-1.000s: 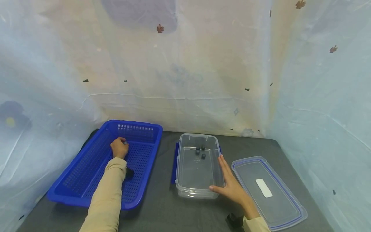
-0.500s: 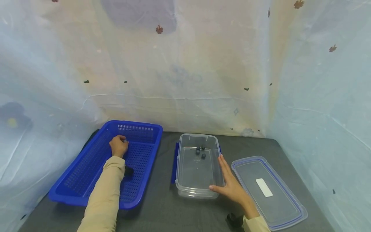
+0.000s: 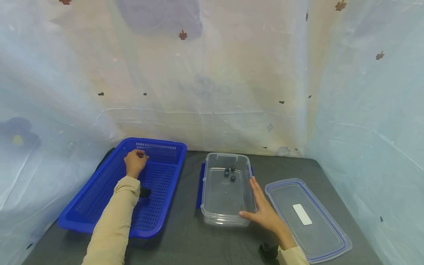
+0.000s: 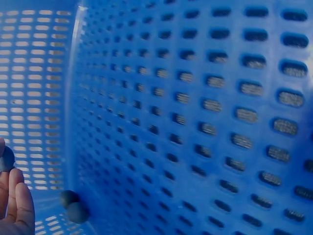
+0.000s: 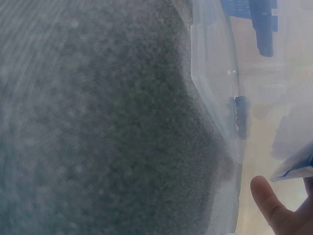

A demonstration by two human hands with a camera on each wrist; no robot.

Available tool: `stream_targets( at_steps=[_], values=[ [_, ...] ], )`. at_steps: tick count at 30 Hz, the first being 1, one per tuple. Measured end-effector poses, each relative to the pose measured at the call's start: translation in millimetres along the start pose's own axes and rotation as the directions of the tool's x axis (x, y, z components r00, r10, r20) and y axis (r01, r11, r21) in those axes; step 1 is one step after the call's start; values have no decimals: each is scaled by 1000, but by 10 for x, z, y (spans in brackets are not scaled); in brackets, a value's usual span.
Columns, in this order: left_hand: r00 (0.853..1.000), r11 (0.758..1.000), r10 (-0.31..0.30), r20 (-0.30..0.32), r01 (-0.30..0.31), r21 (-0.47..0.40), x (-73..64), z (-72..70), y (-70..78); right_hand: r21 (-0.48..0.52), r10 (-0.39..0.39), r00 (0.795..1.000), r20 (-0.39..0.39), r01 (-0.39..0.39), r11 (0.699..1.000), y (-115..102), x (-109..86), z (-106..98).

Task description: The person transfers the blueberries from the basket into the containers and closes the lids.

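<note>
In the head view, my left hand (image 3: 134, 165) is over the far part of a blue perforated basket (image 3: 181, 162). It pinches a small dark ball (image 4: 7, 159) between thumb and fingers, as the left wrist view shows. Two similar dark balls (image 4: 77, 212) lie in a corner of the basket. My right hand (image 3: 266, 216) rests with straight fingers along the right side of a clear plastic container (image 3: 222, 198), thumb at its near rim. Several dark balls (image 3: 233, 178) sit toward the container's far end.
A clear lid (image 3: 314, 232) with a blue seal and a white label (image 3: 302, 214) lies flat right of the container. Blue side latches (image 3: 200, 187) hang from the container. Grey cloth (image 3: 185, 235) covers the table, and patterned sheets (image 3: 212, 92) enclose it.
My left hand has lifted slightly and shifted a little left and away, with the ball in its fingers. The right hand and the container have stayed put.
</note>
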State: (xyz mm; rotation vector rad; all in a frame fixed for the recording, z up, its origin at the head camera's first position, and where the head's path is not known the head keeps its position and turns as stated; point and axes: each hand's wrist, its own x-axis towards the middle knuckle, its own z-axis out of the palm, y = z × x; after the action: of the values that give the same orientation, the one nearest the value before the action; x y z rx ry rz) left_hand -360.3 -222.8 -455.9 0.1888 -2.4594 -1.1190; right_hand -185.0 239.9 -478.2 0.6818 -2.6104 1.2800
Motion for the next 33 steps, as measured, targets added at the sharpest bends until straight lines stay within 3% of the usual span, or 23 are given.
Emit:
stream_targets(
  at_steps=[9,17,22,33],
  values=[
    [998,1000,22,61,-21,-15,-10,-121,219,3,-3,1000,0,3,1000,5,-5,2],
    [992,997,-48,121,55,-49,-77,-244,381,9,5,1000,5,-5,1000,4,-12,-2],
    [988,995,-59,145,70,-71,-135,-312,447,11,5,1000,6,-6,1000,6,-10,1],
    [977,991,52,206,-24,-135,-227,-467,614,9,0,1000,3,0,1000,-11,-11,-5]
  ],
)
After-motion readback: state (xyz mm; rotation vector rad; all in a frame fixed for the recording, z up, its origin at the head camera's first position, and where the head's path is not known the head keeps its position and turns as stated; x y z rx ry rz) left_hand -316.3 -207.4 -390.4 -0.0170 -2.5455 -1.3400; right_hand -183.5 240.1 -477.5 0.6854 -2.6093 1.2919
